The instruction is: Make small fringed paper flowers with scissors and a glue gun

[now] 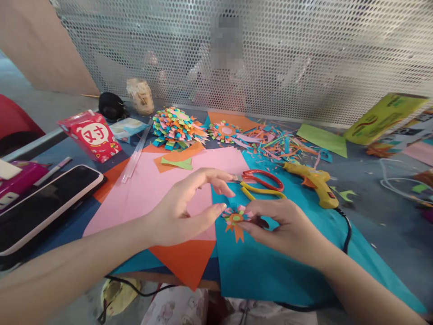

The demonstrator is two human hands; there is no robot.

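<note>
My right hand pinches the edge of a small paper rosette, which has an orange centre, fringed petals in several colours and orange tails hanging down. My left hand is open just left of it, thumb and fingers apart, the thumb tip very near the petals. Past my hands lie scissors with one red and one yellow handle. Under them spreads blue-green paper, with pink paper to the left. A yellow glue gun rests at the right, its black cord running toward me.
Finished rosettes are heaped at the back beside a pile of paper shreds. Clear glue sticks, a red packet and a phone lie at left. A yellow roll stands back right, before a perforated metal panel.
</note>
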